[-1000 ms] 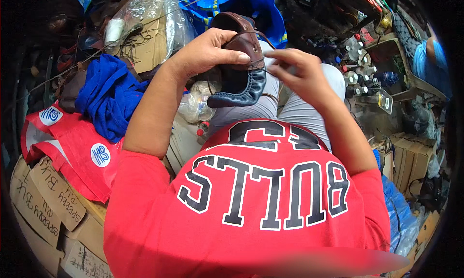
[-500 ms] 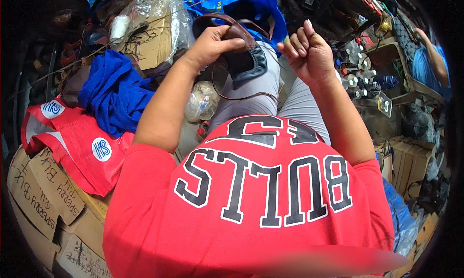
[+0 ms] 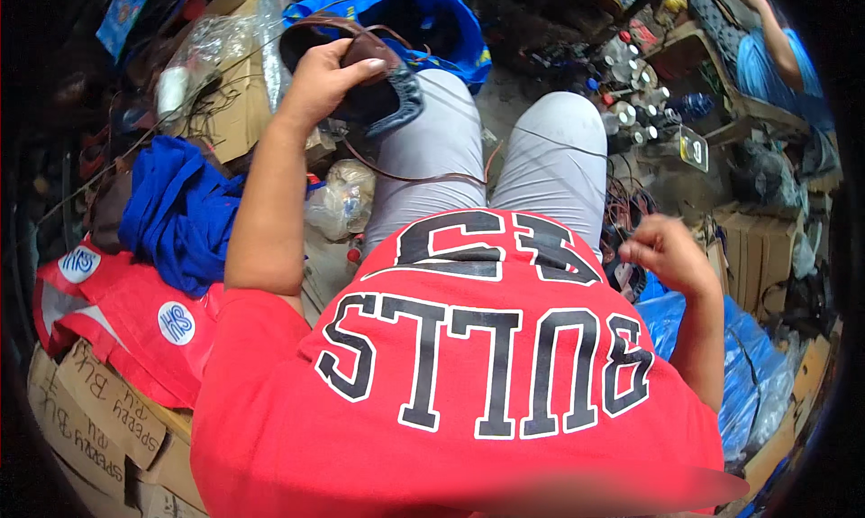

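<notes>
My left hand (image 3: 322, 81) is closed on a brown and black leather shoe upper (image 3: 383, 90), held over my left thigh. Its dark gathered edge faces toward me. A brown lace (image 3: 414, 177) trails from the upper across my grey trousers (image 3: 550, 140). Out to the right, beside my hip, my right hand (image 3: 669, 252) is raised with its fingers curled together; whatever they may pinch is too small to make out. A thin dark thread (image 3: 563, 146) crosses my right knee toward that side.
Beyond my knees lies an open blue bag (image 3: 468, 40). Blue cloth (image 3: 185, 212), a red bag (image 3: 126, 329) and cardboard (image 3: 90, 419) sit at left. Several small bottles (image 3: 635, 104) stand at right, near another person's arm (image 3: 779, 45). Blue plastic (image 3: 721, 347) lies by my right elbow.
My right hand has swung back and down from near the shoe upper to beside my right hip. The left hand keeps its hold on the upper; the whole view has shifted slightly.
</notes>
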`<state>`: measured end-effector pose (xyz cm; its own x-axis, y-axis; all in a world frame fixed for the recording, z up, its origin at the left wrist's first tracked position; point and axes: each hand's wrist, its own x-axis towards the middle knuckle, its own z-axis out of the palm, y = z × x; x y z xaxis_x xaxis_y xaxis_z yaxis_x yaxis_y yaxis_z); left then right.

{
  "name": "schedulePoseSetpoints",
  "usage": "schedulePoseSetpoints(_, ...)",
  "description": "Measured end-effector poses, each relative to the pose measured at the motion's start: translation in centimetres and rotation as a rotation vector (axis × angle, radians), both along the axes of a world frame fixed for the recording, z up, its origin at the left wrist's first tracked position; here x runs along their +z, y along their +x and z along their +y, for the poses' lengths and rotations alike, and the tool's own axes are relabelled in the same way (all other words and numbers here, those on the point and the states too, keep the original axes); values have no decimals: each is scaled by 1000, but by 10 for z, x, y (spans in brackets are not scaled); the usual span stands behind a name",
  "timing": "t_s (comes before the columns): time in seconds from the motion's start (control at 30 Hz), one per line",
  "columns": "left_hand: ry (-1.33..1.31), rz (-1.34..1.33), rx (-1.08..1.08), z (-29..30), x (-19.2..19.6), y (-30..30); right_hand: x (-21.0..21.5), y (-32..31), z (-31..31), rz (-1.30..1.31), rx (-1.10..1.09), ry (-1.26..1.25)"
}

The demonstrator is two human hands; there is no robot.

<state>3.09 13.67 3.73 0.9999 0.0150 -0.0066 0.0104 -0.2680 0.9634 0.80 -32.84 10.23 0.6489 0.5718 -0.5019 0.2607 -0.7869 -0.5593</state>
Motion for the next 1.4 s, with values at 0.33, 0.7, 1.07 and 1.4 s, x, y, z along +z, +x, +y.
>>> schedulePoseSetpoints(0.33,172,249,-245,-29,23,-19,-46,27,40,-357,-291,30)
schedulePoseSetpoints(0.7,729,-92,86,-61,-20,-36,-94,80,7,-748,-15,-440)
schedulePoseSetpoints(1.07,17,278,-144,-31,-36,-15,-121,157,-162,147,-1134,1495)
schedulePoseSetpoints(1.4,-88,282,-147,-32,-34,-19,-20,102,63,-296,-692,570)
